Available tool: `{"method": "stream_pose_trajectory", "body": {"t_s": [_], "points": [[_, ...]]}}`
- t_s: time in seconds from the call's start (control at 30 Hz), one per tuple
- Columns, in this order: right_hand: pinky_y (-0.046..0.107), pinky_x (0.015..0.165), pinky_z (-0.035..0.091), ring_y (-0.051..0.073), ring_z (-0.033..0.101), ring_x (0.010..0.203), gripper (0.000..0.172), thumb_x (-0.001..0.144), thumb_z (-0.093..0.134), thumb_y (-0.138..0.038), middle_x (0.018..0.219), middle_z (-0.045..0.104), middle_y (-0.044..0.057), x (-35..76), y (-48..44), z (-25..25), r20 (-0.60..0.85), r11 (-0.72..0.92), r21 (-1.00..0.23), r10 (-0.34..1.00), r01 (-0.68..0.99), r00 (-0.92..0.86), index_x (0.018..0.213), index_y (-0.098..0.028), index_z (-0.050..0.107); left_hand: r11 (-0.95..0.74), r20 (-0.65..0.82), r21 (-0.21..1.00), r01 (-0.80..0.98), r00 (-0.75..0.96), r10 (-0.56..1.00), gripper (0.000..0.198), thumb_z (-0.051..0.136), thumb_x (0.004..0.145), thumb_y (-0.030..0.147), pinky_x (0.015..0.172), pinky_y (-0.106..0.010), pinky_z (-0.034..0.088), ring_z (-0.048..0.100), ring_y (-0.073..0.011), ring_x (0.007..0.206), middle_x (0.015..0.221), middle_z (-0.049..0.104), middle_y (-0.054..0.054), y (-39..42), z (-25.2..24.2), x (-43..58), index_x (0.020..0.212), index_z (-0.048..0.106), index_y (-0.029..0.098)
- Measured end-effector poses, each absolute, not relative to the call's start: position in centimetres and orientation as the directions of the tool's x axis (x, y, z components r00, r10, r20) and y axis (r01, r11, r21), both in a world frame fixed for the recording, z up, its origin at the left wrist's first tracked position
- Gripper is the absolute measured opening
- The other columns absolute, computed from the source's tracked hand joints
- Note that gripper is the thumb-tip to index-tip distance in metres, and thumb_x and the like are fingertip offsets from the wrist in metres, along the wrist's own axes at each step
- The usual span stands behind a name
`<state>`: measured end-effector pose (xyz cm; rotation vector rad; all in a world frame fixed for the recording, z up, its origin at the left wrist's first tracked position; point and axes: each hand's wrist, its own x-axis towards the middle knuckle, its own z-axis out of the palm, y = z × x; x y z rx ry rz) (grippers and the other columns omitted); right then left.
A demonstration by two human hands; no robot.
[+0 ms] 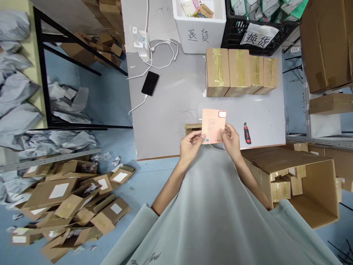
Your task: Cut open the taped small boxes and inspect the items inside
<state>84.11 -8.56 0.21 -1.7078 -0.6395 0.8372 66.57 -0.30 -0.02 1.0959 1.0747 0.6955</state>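
Between my two hands is a flat pink printed packet (213, 127), with a barcode at its lower left and a red-edged white label at its upper right. My left hand (191, 145) pinches its lower left corner. The lower right edge is gripped by my right hand (231, 140), thumb on the front. Partly hidden behind the packet, a small cardboard box (193, 127) sits at the table's front edge. To the right of my right hand lies a red and black box cutter (247, 133).
Several taped cartons (238, 71) stand in a row on the table (171, 110). Behind them are a white bin (200, 35) and a black crate (234, 31). A phone (150, 83) charges at left. A large open carton (320, 184) stands at right; discarded boxes (66, 206) cover the floor at left.
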Motion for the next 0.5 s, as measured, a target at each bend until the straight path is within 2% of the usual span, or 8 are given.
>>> {"method": "stream_pose_trajectory", "body": {"t_s": [0.07,0.13,0.2,0.3,0.43,0.5], "points": [[0.048,0.109,0.066,0.032,0.074,0.137,0.054,0.102,0.073,-0.062,0.154,0.075,0.018,84.0,-8.3,0.3,-0.126,-0.285,-0.949,0.736,0.135,0.666,0.14,-0.023,0.075,0.283,-0.288,0.957,0.059,0.297,0.911,0.045,0.094,0.089,0.063,0.085,-0.036,0.068,0.081,-0.0222,0.091,0.104,0.086,-0.008,-0.5,0.3,66.7,0.106,0.09,0.022],[0.046,0.108,0.067,0.03,0.076,0.135,0.049,0.106,0.07,-0.06,0.153,0.077,0.016,83.6,-8.1,0.8,-0.131,-0.297,-0.94,0.767,0.167,0.628,0.14,-0.025,0.077,0.195,-0.211,0.977,0.089,0.246,0.946,0.04,0.09,0.094,0.06,0.084,-0.036,0.068,0.081,-0.0219,0.091,0.106,0.086,-0.007,-0.7,0.5,66.7,0.109,0.091,0.024],[0.044,0.104,0.069,0.029,0.08,0.128,0.046,0.108,0.069,-0.062,0.144,0.082,0.014,83.0,-7.8,1.4,-0.196,-0.301,-0.947,0.821,0.114,0.537,0.136,-0.026,0.079,0.091,-0.122,0.986,0.138,0.235,0.964,0.035,0.087,0.099,0.058,0.087,-0.039,0.07,0.083,-0.0239,0.098,0.114,0.087,-0.008,-0.9,0.7,66.7,0.113,0.093,0.026],[0.041,0.099,0.07,0.029,0.083,0.122,0.051,0.103,0.077,-0.066,0.138,0.085,0.012,81.7,-7.3,2.1,-0.248,-0.286,-0.958,0.863,0.022,0.44,0.135,-0.026,0.078,-0.06,-0.003,0.978,0.198,0.3,0.954,0.029,0.084,0.101,0.053,0.099,-0.046,0.072,0.085,-0.0279,0.111,0.127,0.088,-0.008,-1.2,0.6,66.7,0.115,0.094,0.029],[0.038,0.094,0.071,0.027,0.084,0.112,0.05,0.103,0.075,-0.071,0.124,0.088,0.009,81.0,-6.8,1.8,-0.246,-0.26,-0.965,0.858,-0.033,0.451,0.123,-0.025,0.077,-0.222,0.115,0.95,0.221,0.415,0.903,0.018,0.088,0.097,0.045,0.106,-0.049,0.071,0.086,-0.0302,0.112,0.124,0.089,-0.008,-1.3,0.6,67.1,0.109,0.094,0.032],[0.041,0.097,0.071,0.027,0.084,0.106,0.051,0.104,0.07,-0.074,0.118,0.088,0.009,81.6,-6.6,1.5,-0.248,-0.244,-0.967,0.847,-0.071,0.469,0.116,-0.025,0.077,-0.26,0.144,0.94,0.22,0.436,0.889,0.018,0.085,0.098,0.044,0.105,-0.048,0.07,0.086,-0.0302,0.114,0.123,0.089,-0.009,-1.0,0.9,67.2,0.109,0.093,0.031]]}}
